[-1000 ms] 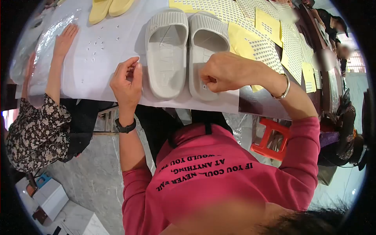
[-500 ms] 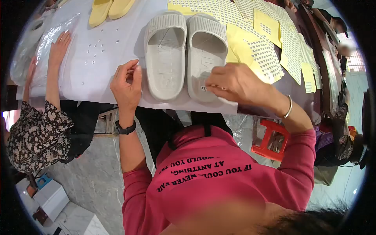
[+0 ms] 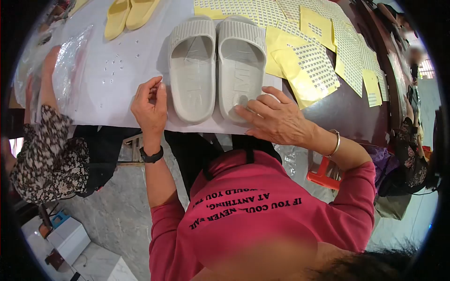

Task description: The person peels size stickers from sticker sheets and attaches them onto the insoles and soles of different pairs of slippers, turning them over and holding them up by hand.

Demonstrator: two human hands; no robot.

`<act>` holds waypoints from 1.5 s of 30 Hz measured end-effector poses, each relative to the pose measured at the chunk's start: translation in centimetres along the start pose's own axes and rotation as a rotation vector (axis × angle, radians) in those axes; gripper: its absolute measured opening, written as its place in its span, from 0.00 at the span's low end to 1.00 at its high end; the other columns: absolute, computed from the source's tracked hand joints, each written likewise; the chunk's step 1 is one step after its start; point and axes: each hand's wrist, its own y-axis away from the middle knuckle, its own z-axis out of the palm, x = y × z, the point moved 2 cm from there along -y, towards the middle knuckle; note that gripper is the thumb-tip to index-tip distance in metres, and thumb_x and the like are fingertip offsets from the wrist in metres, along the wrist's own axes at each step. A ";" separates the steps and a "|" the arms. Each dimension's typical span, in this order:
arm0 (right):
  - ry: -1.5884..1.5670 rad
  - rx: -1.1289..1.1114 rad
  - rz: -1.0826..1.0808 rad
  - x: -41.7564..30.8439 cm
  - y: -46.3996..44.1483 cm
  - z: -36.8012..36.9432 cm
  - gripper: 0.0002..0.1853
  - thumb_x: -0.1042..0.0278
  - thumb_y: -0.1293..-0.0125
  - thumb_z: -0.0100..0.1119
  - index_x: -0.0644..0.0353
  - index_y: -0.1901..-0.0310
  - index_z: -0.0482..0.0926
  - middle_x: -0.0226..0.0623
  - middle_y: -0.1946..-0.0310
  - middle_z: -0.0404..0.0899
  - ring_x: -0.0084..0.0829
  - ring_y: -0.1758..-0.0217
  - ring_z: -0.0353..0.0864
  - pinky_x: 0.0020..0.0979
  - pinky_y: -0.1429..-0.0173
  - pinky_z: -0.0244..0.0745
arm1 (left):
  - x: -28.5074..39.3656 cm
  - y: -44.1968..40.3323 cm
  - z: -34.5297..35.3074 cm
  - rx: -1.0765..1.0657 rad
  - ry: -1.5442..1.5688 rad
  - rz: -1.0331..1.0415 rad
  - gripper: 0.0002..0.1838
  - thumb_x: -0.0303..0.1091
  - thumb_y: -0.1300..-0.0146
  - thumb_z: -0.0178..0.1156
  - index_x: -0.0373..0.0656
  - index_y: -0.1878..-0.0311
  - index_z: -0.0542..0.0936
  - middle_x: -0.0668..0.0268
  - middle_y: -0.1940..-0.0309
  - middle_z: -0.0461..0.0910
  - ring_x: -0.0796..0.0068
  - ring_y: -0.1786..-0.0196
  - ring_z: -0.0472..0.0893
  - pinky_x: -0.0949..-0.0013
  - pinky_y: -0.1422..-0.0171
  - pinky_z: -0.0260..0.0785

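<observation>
A pair of grey slide sandals lies side by side in front of me, toes pointing away. My right hand [image 3: 276, 117] is at the heel of the right sandal [image 3: 241, 61], fingers apart, with a fingertip down on its footbed. A small round mark shows beside that fingertip; its print cannot be read. My left hand [image 3: 151, 105] rests just left of the left sandal [image 3: 192, 79]. Its fingers are curled and the thumb is close to the index finger; anything between them is too small to make out.
Yellow sticker sheets [image 3: 311, 68] spread over the right of the table. Small loose stickers [image 3: 112, 68] dot the white cover at left. Yellow slides [image 3: 140, 13] stand at the back. A co-worker's arm [image 3: 48, 79] reaches over clear plastic. A red stool [image 3: 323, 175] is below.
My right hand has opened from a pinch and pressed a finger onto the heel, where the "43" sticker showed. The co-worker's arm has shifted left, and plastic has lifted beside it.
</observation>
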 end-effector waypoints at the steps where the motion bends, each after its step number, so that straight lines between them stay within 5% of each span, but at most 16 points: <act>1: -0.023 0.023 0.005 -0.1 0.1 0.1 0.32 0.54 0.48 0.70 0.52 0.40 0.73 0.28 0.57 0.71 0.30 0.54 0.73 0.42 0.34 0.64 | 0.0 0.2 -0.1 0.008 0.012 -0.008 0.08 0.26 0.38 0.61 0.36 0.56 0.82 0.63 0.68 0.80 0.76 0.69 0.78 0.74 0.63 0.72; 6: -0.057 0.132 0.046 1.4 -0.3 -1.3 0.27 0.60 0.48 0.69 0.52 0.44 0.76 0.29 0.61 0.73 0.32 0.58 0.75 0.40 0.40 0.69 | -0.2 1.1 -0.1 0.018 0.016 -0.009 0.08 0.27 0.37 0.61 0.36 0.56 0.82 0.65 0.68 0.80 0.78 0.69 0.78 0.75 0.63 0.72; 9: 0.029 0.161 0.219 2.8 -0.7 -1.8 0.23 0.71 0.47 0.64 0.54 0.47 0.78 0.31 0.65 0.77 0.35 0.60 0.79 0.33 0.54 0.73 | -0.3 1.7 -0.1 0.033 0.063 -0.018 0.09 0.27 0.36 0.61 0.35 0.55 0.82 0.66 0.68 0.80 0.80 0.68 0.77 0.76 0.63 0.71; 16: 0.245 0.427 -0.026 4.2 -4.6 -3.3 0.16 0.69 0.42 0.59 0.55 0.50 0.80 0.34 0.53 0.77 0.36 0.49 0.77 0.34 0.48 0.74 | 0.1 2.8 -0.7 -0.006 0.025 -0.049 0.11 0.29 0.33 0.58 0.32 0.52 0.80 0.65 0.64 0.81 0.80 0.62 0.77 0.76 0.56 0.70; 21: 0.142 0.335 0.030 7.2 -8.4 1.3 0.18 0.60 0.41 0.57 0.55 0.50 0.79 0.46 0.44 0.73 0.42 0.43 0.75 0.37 0.42 0.73 | -1.0 2.7 -0.3 -0.046 0.096 -0.042 0.12 0.28 0.32 0.56 0.30 0.51 0.78 0.61 0.58 0.81 0.75 0.55 0.78 0.72 0.49 0.72; 23: 0.557 0.331 -0.128 7.0 -8.6 0.5 0.13 0.60 0.42 0.57 0.54 0.57 0.81 0.43 0.54 0.78 0.38 0.51 0.79 0.34 0.48 0.74 | -1.2 2.6 0.0 -0.053 0.103 -0.051 0.12 0.28 0.31 0.56 0.30 0.51 0.78 0.62 0.59 0.80 0.76 0.57 0.77 0.74 0.52 0.71; 25: 0.457 0.072 -0.070 7.3 -10.6 0.4 0.06 0.63 0.43 0.56 0.51 0.68 0.81 0.35 0.65 0.79 0.32 0.62 0.81 0.32 0.56 0.71 | -1.8 2.3 0.2 -0.068 0.137 -0.059 0.12 0.28 0.31 0.56 0.30 0.51 0.78 0.63 0.59 0.80 0.78 0.57 0.77 0.75 0.53 0.70; 28: 0.496 0.175 -0.129 7.8 -11.0 0.2 0.05 0.65 0.44 0.57 0.49 0.76 0.78 0.28 0.73 0.77 0.29 0.69 0.79 0.32 0.60 0.68 | -1.8 2.0 0.2 -0.057 0.126 -0.110 0.12 0.29 0.31 0.56 0.31 0.51 0.78 0.65 0.61 0.79 0.80 0.60 0.75 0.76 0.56 0.69; 31: 0.508 0.237 -0.099 7.9 -9.4 -2.7 0.03 0.65 0.45 0.57 0.51 0.73 0.78 0.28 0.71 0.77 0.28 0.66 0.80 0.31 0.59 0.69 | -1.9 2.0 0.2 -0.039 0.110 -0.081 0.12 0.29 0.32 0.57 0.31 0.51 0.79 0.63 0.60 0.81 0.78 0.61 0.77 0.74 0.54 0.71; 38: 0.435 0.204 0.334 13.3 3.7 -11.4 0.12 0.69 0.41 0.53 0.51 0.56 0.80 0.33 0.61 0.81 0.37 0.52 0.82 0.39 0.49 0.77 | -1.5 1.7 0.1 -0.066 0.140 -0.140 0.12 0.29 0.32 0.57 0.31 0.51 0.79 0.62 0.62 0.81 0.79 0.62 0.76 0.75 0.56 0.70; 45: 0.395 0.124 0.903 18.0 24.4 -14.8 0.14 0.74 0.41 0.51 0.54 0.54 0.80 0.37 0.54 0.82 0.40 0.47 0.80 0.36 0.43 0.75 | -1.6 1.8 0.0 -0.089 0.102 -0.126 0.12 0.31 0.31 0.57 0.32 0.52 0.79 0.68 0.64 0.79 0.83 0.66 0.72 0.79 0.62 0.65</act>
